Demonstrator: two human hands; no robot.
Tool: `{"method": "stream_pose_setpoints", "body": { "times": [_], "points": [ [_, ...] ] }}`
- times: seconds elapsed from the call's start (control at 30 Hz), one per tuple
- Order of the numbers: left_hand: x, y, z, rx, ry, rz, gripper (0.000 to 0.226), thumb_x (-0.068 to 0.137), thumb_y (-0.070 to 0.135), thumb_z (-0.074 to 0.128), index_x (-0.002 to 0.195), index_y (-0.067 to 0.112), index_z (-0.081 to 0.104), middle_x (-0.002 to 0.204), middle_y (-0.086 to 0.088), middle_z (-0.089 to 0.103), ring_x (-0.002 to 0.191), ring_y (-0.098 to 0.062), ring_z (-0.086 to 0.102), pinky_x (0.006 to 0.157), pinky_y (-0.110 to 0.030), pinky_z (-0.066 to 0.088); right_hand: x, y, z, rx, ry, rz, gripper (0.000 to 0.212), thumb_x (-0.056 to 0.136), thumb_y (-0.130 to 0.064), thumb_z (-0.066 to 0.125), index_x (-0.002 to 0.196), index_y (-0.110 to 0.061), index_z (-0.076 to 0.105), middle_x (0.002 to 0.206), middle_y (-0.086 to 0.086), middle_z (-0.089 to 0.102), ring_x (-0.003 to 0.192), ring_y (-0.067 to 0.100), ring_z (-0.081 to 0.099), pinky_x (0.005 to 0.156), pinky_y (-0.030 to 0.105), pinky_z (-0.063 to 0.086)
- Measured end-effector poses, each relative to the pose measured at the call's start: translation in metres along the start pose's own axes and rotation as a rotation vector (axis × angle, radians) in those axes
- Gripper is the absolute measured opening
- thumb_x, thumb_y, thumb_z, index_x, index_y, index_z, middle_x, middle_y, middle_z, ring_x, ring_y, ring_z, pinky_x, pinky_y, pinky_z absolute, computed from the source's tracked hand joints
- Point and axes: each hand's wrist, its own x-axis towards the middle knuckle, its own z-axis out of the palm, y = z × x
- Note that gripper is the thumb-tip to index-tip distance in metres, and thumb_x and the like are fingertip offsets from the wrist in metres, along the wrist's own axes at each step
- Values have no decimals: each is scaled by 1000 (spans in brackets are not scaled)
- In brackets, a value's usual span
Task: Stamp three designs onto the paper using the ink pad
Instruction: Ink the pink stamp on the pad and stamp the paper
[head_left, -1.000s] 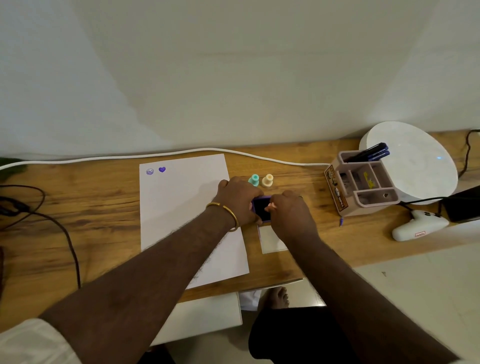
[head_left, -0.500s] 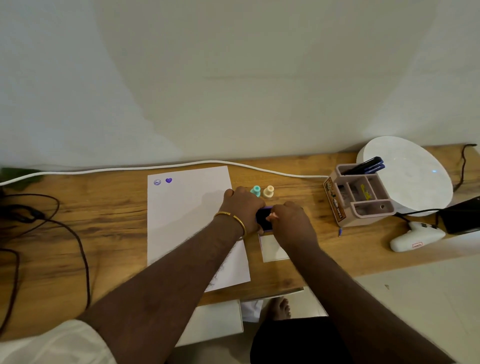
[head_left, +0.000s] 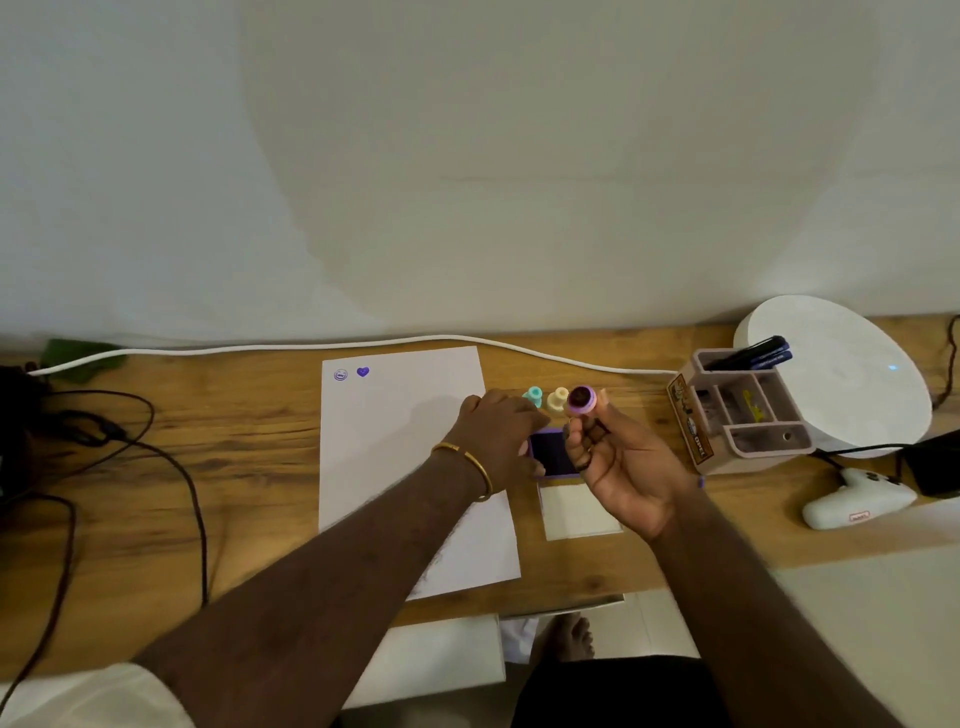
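Right hand (head_left: 623, 462): pinched purple stamp (head_left: 582, 400), inked face up; left hand (head_left: 498, 431) gripped ink pad (head_left: 553, 453) beside paper (head_left: 395, 467) right edge; best inverted squarely beside far-left prints (head_left: 351, 373)

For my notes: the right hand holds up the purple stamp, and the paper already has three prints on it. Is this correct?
Not quite. The head view shows the right hand holding up the purple stamp, but the paper carries two prints, a round one and a heart, not three.
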Motion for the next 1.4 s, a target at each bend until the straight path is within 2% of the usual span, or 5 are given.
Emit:
{"method": "stream_pose_setpoints", "body": {
  "times": [0.3,0.43,0.63,0.8,1.4],
  "points": [
    [-59,-137,-31,-192,344,-397,71,67,57,76,127,23,57,132,2,56,125,-22,47,107,-34,30,62,33,60,-361,-6,20,20,86,-26,73,99,-11,73,83,7,72,72,14,67,57,24,55],
    [-80,-189,-37,-192,211,-613,93,60,64,77,137,23,44,140,-3,49,126,-27,44,107,-43,36,99,56,94,-880,77,-231,11,85,-22,73,79,-14,78,73,6,70,69,13,62,66,22,54],
    [-77,-208,-34,-86,150,-567,100,57,68,76,140,25,42,144,0,40,131,-27,35,109,-46,33,148,81,123,-1675,133,-518,18,87,-27,67,86,-9,72,83,6,69,79,22,60,67,25,37],
    [-75,-215,-33,36,94,-502,100,61,75,66,143,25,38,144,0,37,134,-24,32,112,-43,27,167,106,131,-1972,74,-656,25,96,-32,57,103,-9,65,105,11,62,100,27,56,80,30,39],
    [-50,-210,-49,176,-169,-550,103,59,76,67,142,23,39,137,-7,37,130,-30,34,105,-50,39,174,121,137,-2156,27,-680,24,97,-25,56,113,-9,64,114,11,63,106,26,57,88,33,46]
  ]
}}
